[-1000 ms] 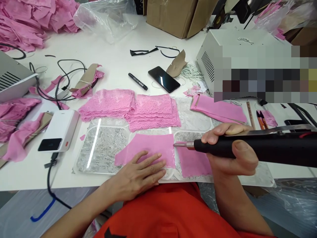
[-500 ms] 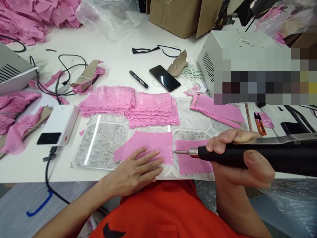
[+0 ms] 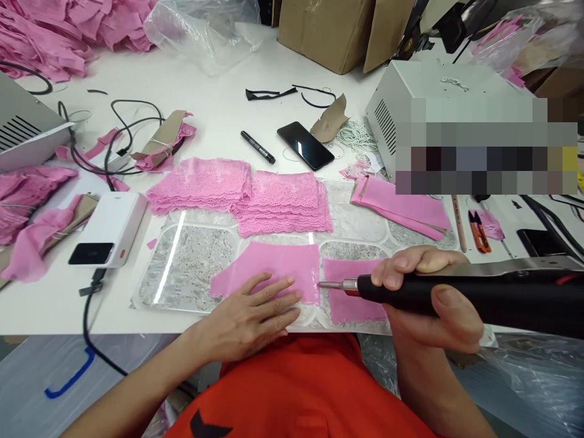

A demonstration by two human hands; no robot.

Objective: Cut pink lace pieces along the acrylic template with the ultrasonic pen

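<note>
My left hand (image 3: 253,316) lies flat, fingers spread, on the near edge of a pink fabric piece (image 3: 278,267) on a clear plastic mat (image 3: 191,267). My right hand (image 3: 429,304) is wrapped round a black hand-held cutting tool (image 3: 456,298). The tool's metal tip (image 3: 326,285) touches the right edge of that piece, beside a second pink piece (image 3: 353,304) that lies partly under the tool.
Two stacks of pink lace (image 3: 241,194) lie behind the mat, folded pink fabric (image 3: 401,207) to the right. A white device (image 3: 112,231) with cable, a marker (image 3: 258,148), a phone (image 3: 305,146), a white machine box (image 3: 410,91), snips (image 3: 479,222) and cardboard boxes (image 3: 337,30) surround it.
The tool's tip has slid down the right edge of the pink piece toward me, then shifted slightly left. My left hand has stayed flat on the fabric.
</note>
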